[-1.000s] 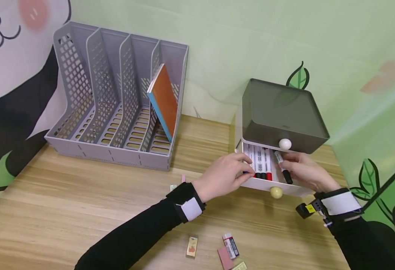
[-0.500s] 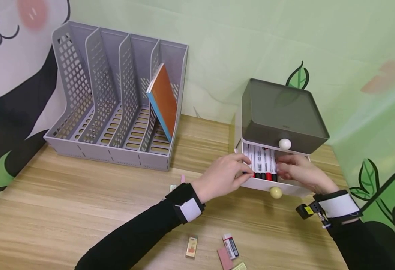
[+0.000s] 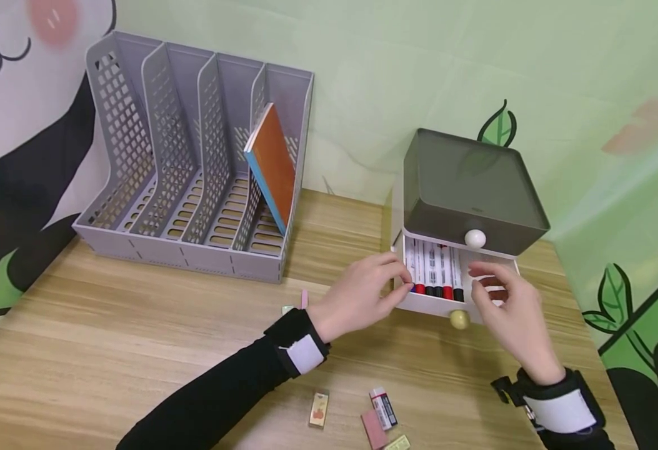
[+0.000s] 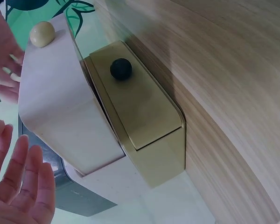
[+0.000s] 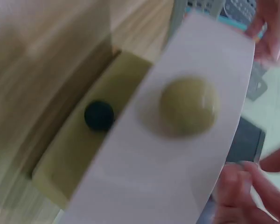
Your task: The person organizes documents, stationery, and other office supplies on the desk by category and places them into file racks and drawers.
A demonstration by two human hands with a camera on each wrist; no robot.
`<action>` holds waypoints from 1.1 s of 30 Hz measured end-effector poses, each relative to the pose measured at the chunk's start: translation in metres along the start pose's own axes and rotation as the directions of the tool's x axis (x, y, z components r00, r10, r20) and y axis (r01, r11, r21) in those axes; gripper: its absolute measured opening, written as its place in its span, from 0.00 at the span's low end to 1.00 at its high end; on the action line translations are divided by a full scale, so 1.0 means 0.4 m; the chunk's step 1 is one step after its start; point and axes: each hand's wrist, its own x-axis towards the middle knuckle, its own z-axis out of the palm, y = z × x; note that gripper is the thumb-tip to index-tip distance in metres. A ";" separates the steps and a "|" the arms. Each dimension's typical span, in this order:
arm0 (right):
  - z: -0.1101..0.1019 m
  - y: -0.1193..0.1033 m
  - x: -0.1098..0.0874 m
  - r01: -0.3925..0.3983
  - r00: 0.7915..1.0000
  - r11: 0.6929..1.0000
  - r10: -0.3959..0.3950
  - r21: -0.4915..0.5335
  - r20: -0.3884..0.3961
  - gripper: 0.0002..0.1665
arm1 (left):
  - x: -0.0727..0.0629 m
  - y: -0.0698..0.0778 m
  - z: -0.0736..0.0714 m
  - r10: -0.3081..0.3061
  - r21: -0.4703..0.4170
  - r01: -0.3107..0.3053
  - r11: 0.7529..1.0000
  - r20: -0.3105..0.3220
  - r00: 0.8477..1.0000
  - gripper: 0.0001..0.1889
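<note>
A white drawer (image 3: 432,305) with a yellow round knob (image 3: 459,319) stands pulled out below the dark grey top (image 3: 469,181) of a small drawer unit. Several white markers (image 3: 432,265) with red, black and blue caps lie side by side in its left part. My left hand (image 3: 362,294) is at the drawer's front left corner, fingertips close to the leftmost caps; its fingers look relaxed and hold nothing in the left wrist view. Over the drawer's right part hovers my right hand (image 3: 511,312), fingers loosely bent, nothing seen between them.
A grey file organizer (image 3: 179,256) stands at the back left, an orange book (image 3: 275,165) leaning in its right compartment. Several erasers, including a pink one (image 3: 374,429), lie near the front. Beneath the white drawer is a yellowish drawer (image 4: 140,102) with a dark knob.
The right hand laid a black-capped marker beside the others in the drawer, let go and drew back toward the front right. My left hand shifted slightly left.
</note>
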 end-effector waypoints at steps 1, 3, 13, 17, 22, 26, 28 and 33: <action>0.008 -0.007 -0.015 0.000 0.998 1.000 0.002 0.028 -0.056 0.14 | -0.002 -0.002 -0.001 -0.003 -0.004 0.003 1.000 -0.005 1.000 0.07; 0.021 -0.017 -0.044 -0.014 0.994 0.996 0.023 0.088 -0.108 0.11 | -0.005 -0.008 -0.003 -0.009 -0.007 0.009 1.000 -0.011 1.000 0.07; 0.052 0.031 -0.146 -0.339 0.941 0.889 0.325 0.309 0.098 0.08 | -0.032 -0.023 0.009 -0.037 -0.006 0.038 0.999 0.066 0.997 0.07; 0.069 0.054 -0.155 -0.449 0.893 0.819 0.403 0.357 0.199 0.13 | -0.041 -0.023 0.016 -0.022 -0.001 0.023 1.000 0.122 0.992 0.08; 0.081 0.055 -0.141 -0.526 0.843 0.787 0.432 0.322 0.321 0.22 | -0.045 -0.020 0.031 0.008 0.034 -0.014 0.999 0.161 0.987 0.11; 0.094 0.052 -0.130 -0.539 0.833 0.770 0.427 0.341 0.352 0.24 | -0.043 -0.017 0.037 0.009 0.034 -0.015 0.999 0.164 0.986 0.12; 0.100 0.051 -0.124 -0.523 0.843 0.779 0.412 0.347 0.346 0.24 | -0.040 -0.017 0.038 0.000 0.033 -0.005 0.999 0.162 0.987 0.12; 0.113 0.053 -0.099 -0.478 0.868 0.809 0.375 0.343 0.324 0.25 | -0.028 -0.025 0.040 -0.041 0.030 0.037 0.999 0.152 0.988 0.14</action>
